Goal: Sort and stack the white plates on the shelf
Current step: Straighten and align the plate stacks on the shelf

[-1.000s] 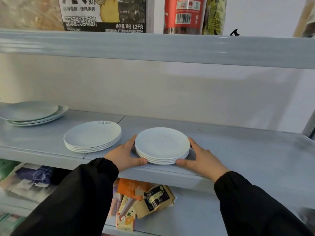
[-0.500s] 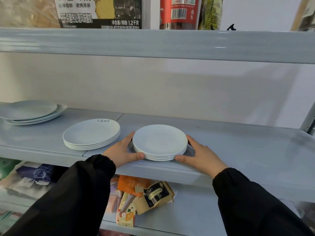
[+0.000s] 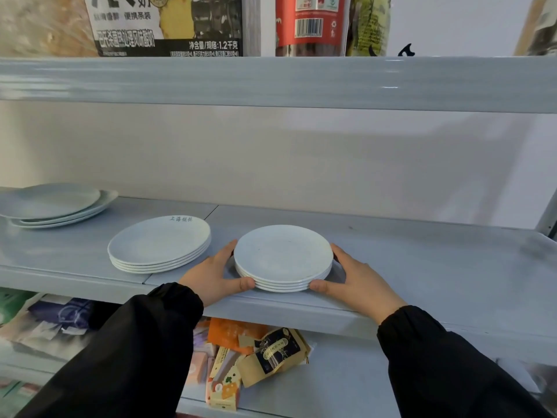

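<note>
Both hands are bracketing the small stack [image 3: 283,254] of about four white plates, which is sitting flat on the shelf [image 3: 422,267], close to its front edge and near the middle of the view. The left hand [image 3: 215,274] is cupping the stack's left side, thumb pressing the lower front rim and fingers curving round behind. The right hand [image 3: 352,279] is mirroring this on the right side. Each grip is narrow and is holding the plate edges. The stack is looking seated rather than lifted, though I cannot tell for certain. Its rims are lining up evenly. The middle stack [image 3: 158,242], wider plates with printed characters on the top rim, is sitting just beside it to the left, apart from the left hand. The far-left stack [image 3: 51,203], wider again and less tidy, is lying well apart toward the back. Judgement: the step in hand is squaring and positioning the smallest pile, and the sorting by size is appearing largely done. The next move is calling for either releasing without nudging the pile, or sliding it back from the edge under even pressure from both sides so that no plate is shearing off. The far-left stack is probably needing alignment afterwards.
</note>
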Motion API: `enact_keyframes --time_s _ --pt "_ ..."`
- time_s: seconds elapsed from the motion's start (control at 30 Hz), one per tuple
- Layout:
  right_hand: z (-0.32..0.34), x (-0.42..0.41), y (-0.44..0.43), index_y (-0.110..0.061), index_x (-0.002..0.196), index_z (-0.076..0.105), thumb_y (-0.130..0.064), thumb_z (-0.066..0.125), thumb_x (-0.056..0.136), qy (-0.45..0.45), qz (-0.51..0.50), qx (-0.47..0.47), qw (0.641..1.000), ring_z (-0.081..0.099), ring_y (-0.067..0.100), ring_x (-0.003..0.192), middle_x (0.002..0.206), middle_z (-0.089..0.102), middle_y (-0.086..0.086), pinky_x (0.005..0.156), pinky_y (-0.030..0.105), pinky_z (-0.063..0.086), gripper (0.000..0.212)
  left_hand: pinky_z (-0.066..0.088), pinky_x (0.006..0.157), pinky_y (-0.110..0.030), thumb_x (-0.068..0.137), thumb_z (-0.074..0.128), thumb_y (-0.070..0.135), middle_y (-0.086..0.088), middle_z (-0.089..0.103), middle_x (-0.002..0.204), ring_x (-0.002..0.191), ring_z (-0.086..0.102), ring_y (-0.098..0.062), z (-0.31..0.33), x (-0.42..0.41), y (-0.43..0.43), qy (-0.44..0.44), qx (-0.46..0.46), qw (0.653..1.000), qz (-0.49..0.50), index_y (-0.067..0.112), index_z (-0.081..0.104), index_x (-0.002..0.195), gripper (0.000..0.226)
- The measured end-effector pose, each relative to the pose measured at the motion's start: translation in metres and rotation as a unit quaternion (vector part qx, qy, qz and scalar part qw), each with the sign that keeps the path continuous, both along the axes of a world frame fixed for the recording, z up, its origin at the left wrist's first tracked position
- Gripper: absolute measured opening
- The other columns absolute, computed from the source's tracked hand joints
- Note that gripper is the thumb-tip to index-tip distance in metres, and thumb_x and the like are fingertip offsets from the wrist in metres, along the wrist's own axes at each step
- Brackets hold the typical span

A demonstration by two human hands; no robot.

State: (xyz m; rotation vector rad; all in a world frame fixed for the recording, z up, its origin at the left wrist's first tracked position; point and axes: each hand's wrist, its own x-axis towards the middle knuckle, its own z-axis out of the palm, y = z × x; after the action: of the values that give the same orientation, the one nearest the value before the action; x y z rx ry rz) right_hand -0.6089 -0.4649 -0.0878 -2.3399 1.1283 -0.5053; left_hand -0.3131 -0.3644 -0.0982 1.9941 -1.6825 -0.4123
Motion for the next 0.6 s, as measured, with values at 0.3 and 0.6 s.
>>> enact_keyframes --time_s 0.3,0.6 --pt "0.005 0.001 0.003 -0.063 0.143 0.022 -0.09 0.053 0.07 -0.018 -0.004 0.023 1.0 0.044 0.013 0.137 0.15 0.043 -0.025 0.114 0.05 0.035 0.084 0.027 0.111 -0.027 0.067 0.065 0.074 0.004 0.03 0.156 0.14 0.03 -0.013 0.003 -0.008 0.008 -0.004 -0.074 0.997 0.0 0.029 0.01 0.153 0.112" --pt "0.038 0.026 0.006 -0.03 0.152 0.038 -0.058 0.058 0.091 -0.082 -0.081 0.018 0.993 0.034 0.014 0.144 0.153 0.039 -0.013 0.107 0.026 0.028 0.07 0.017 0.108 -0.018 0.083 0.051 0.062 0.007 0.038 0.148 0.136 0.028 -0.01 0.049 0.008 0.019 -0.18 -0.231 0.954 -0.06 0.033 0.029 0.149 0.075"
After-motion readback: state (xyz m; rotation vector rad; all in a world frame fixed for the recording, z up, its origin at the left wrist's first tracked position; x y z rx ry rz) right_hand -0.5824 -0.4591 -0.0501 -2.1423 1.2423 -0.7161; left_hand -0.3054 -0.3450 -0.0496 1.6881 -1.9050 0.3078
